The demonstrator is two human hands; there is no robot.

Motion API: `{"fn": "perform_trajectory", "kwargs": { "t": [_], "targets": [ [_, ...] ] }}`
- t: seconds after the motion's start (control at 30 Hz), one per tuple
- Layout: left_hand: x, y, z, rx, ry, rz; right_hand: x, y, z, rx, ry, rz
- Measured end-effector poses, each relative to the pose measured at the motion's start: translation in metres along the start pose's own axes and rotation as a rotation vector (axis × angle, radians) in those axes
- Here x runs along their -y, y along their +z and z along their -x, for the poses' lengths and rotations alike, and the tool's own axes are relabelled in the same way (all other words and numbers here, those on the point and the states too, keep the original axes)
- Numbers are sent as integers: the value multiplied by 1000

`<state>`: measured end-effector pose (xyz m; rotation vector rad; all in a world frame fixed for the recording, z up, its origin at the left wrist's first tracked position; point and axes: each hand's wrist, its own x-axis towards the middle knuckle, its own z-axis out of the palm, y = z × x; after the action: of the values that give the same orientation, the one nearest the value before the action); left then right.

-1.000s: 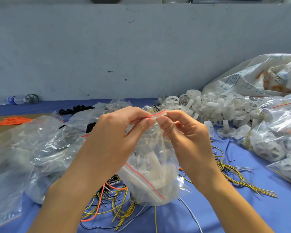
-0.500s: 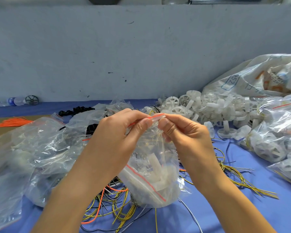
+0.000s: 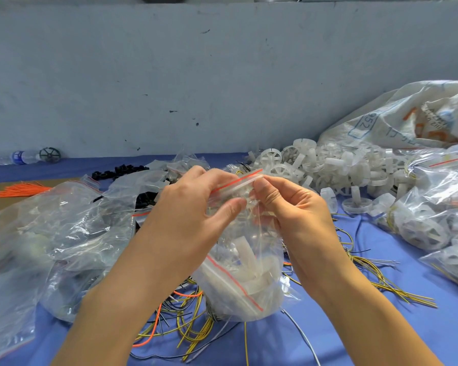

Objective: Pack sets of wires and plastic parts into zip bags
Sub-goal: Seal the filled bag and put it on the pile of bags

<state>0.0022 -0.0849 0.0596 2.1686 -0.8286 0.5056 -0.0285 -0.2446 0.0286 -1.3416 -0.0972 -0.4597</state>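
While the bag (image 3: 246, 273) is held upright over the desk (image 3: 368, 326), its red-lined seal (image 3: 237, 180) is pinched from both sides. The left hand (image 3: 193, 220) is closed in a pinch grip on the left part of the seal, with the thumb in front and the fingers curled behind. The right hand (image 3: 299, 215) is closed in a like grip on the right end of the seal, with the thumb tip pressed against the strip. White plastic parts (image 3: 251, 262) are contained in the lower half of the bag. The bag bottom is located over a tangle of yellow, orange and black wires (image 3: 188, 320) spread on the desk; whether it rests on them cannot be told. A heap of loose white wheels (image 3: 328, 165) is located behind the right hand, with a printed sack (image 3: 407, 120) beyond it. Filled bags (image 3: 434, 215) are stacked at the right edge. Crumpled clear bags (image 3: 64, 225) are piled at the left, with black parts (image 3: 119, 171) and orange wire (image 3: 21, 190) behind them.
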Motion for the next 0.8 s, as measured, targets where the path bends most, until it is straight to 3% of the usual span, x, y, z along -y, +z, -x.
{"fn": "perform_trajectory", "kwargs": {
  "t": [0.27,0.8],
  "targets": [
    [-2,1,0,-41,-35,-44,0,5,3,66,-180,82],
    [-4,3,-1,-97,56,39,2,4,1,29,-151,89]
  ]
}}
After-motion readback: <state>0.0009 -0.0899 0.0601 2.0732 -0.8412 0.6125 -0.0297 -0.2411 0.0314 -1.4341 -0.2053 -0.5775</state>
